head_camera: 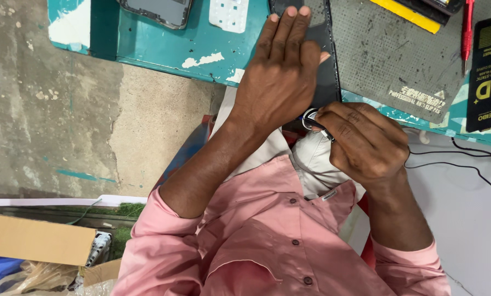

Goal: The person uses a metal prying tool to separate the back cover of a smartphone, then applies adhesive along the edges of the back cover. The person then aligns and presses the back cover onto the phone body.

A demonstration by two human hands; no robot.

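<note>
A dark phone (329, 82) lies at the near edge of a teal table (163, 49). My left hand (278, 77) presses flat on it, fingers together and pointing away from me. My right hand (366, 142) is closed around a small metal tool with a ring end (310, 118), and its tip meets the phone's near edge just below my left hand. Most of the tool is hidden inside my fist. My pink shirt fills the bottom of the view.
A grey work mat (382, 55) lies right of the phone, with a red screwdriver (467, 30), a black package (488, 71) and a yellow-edged tool (410, 13). Another phone (157, 11) and a white keypad piece (229, 13) sit at the back. Black cables (465, 159) hang right; a cardboard box (37, 238) stands on the floor.
</note>
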